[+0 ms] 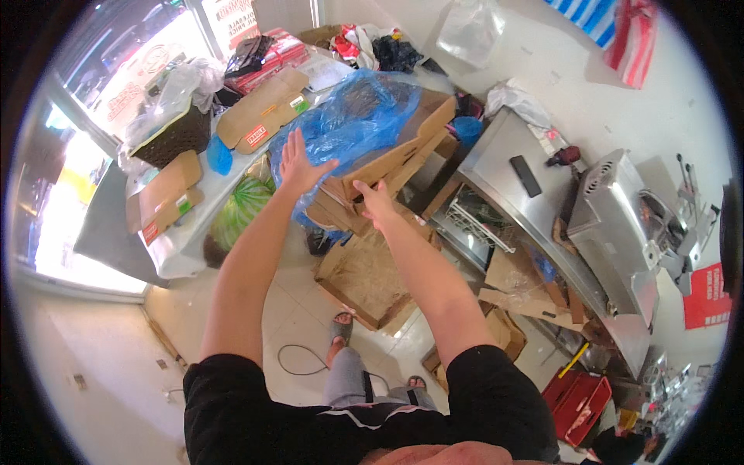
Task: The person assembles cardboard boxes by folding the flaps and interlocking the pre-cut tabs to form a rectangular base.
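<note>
A cardboard box (415, 151) sits tilted in front of me, its opening lined with a crumpled blue plastic bag (341, 120). My left hand (301, 164) is open, fingers spread over the left edge of the bag; whether it presses on the plastic I cannot tell. At the near side of the box, my right hand (375, 203) has its thumb and fingers around the cardboard edge, partly hidden by it. Below, on the floor, lies a shallow open cardboard tray (368, 279).
A white table (182, 260) at left carries flattened cardboard pieces (263, 116) and a dark basket (172, 139) with plastic bags. Under its edge are green striped watermelons (240, 209). To the right stands a steel counter (504, 159) with a black phone (525, 176). A red toolbox (577, 407) is lower right.
</note>
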### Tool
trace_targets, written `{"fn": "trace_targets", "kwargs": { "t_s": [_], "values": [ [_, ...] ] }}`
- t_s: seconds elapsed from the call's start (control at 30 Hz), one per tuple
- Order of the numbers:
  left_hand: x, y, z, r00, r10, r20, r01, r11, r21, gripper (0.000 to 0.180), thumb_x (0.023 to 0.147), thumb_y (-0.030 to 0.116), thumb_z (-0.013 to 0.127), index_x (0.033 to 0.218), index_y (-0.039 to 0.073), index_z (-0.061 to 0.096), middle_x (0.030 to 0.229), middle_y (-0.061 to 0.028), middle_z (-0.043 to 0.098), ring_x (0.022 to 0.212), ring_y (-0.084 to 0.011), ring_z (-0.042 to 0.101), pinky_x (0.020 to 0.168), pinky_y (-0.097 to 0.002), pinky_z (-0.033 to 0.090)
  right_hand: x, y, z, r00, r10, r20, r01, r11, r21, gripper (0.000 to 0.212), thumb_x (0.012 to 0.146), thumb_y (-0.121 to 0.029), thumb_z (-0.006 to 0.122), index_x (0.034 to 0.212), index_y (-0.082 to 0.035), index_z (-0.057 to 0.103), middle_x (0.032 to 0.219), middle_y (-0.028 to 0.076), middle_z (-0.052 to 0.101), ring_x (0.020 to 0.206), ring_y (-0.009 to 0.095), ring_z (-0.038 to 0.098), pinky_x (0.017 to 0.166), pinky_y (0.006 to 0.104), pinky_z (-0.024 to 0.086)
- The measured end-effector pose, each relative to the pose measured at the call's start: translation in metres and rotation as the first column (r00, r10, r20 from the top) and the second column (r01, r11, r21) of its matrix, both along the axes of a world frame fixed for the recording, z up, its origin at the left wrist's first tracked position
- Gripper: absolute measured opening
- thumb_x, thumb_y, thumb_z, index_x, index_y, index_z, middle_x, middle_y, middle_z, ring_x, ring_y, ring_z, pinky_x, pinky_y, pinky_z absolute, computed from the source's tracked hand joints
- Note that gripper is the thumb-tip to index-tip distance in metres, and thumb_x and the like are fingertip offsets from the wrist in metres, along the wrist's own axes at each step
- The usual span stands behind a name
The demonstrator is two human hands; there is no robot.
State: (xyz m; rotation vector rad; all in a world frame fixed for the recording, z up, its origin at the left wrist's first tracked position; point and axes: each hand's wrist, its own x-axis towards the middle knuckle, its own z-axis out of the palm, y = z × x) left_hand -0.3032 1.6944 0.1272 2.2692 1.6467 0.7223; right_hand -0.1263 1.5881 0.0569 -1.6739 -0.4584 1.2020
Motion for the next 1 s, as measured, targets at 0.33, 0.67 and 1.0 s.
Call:
{"fn": "trace_targets", "kwargs": {
  "t_s": [0.33, 0.67, 1.0],
  "values": [
    [-0.094, -0.006, -0.026, 0.625, 0.313, 0.715, -0.049, 0.930, -0.364, 0.026, 0.100, 0.012, 0.058, 0.118, -0.004, 0.067, 0.105, -0.0067, 0.069, 0.098, -0.0156, 0.062, 0.089, -0.0319, 0.049, 0.025, 0.090, -0.058, 0.908, -0.371, -0.195, 0.367, 0.929, -0.057, 0.029, 0.087, -0.006, 0.059, 0.116, -0.005, 0.059, 0.085, 0.010, 0.059, 0.077, 0.028, 0.060, 0.068, 0.0517, 0.052],
    [-0.348, -0.282, -0.239, -0.063, 0.998, 0.029, -0.528, -0.009, -0.849, 0.031, 0.103, 0.025, 0.049, 0.121, 0.004, 0.063, 0.109, -0.0088, 0.068, 0.095, -0.0251, 0.066, 0.078, -0.0400, 0.054, 0.049, -0.146, 0.055, 0.838, -0.488, -0.243, 0.540, 0.805, 0.247, 0.055, 0.092, -0.002, 0.050, 0.147, -0.010, 0.048, 0.125, 0.010, 0.064, 0.106, 0.025, 0.067, 0.091, 0.0431, 0.057],
    [-0.353, -0.252, -0.309, -0.111, 0.979, 0.173, 0.100, 0.184, -0.978, 0.061, 0.100, 0.053, 0.051, 0.142, 0.008, 0.052, 0.118, -0.0098, 0.068, 0.106, -0.0321, 0.066, 0.085, -0.0451, 0.056, -0.002, -0.401, 0.081, 0.871, -0.488, -0.065, 0.482, 0.820, 0.307, 0.070, 0.090, 0.002, 0.046, 0.158, -0.007, 0.034, 0.142, 0.012, 0.054, 0.121, 0.025, 0.059, 0.099, 0.0375, 0.051]
  ]
}}
